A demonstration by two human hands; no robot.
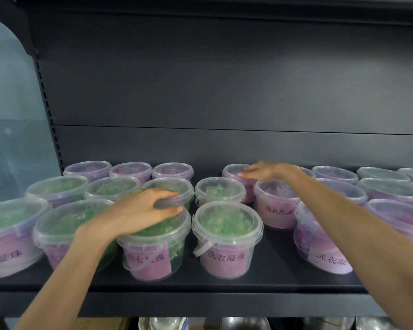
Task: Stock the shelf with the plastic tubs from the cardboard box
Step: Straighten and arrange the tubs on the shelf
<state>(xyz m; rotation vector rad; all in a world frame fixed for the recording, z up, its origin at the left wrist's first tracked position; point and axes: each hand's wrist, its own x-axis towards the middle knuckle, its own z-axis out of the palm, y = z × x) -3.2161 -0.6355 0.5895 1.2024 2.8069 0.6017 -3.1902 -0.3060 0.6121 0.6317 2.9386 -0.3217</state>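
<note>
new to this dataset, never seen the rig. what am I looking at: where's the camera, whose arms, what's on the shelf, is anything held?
No machine here: a person works with two bare hands. The single picture comes from a camera worn on the head, looking forward and down, so the arms enter from the bottom. The dark shelf carries rows of clear lidded tubs with pink labels, green contents on the left and purple on the right. The left hand grips a front green tub at the far rim of its lid, fingers curled. The right hand rests flat on the lid of a back purple tub. Both tubs stand on the shelf. The cardboard box is out of view.
</note>
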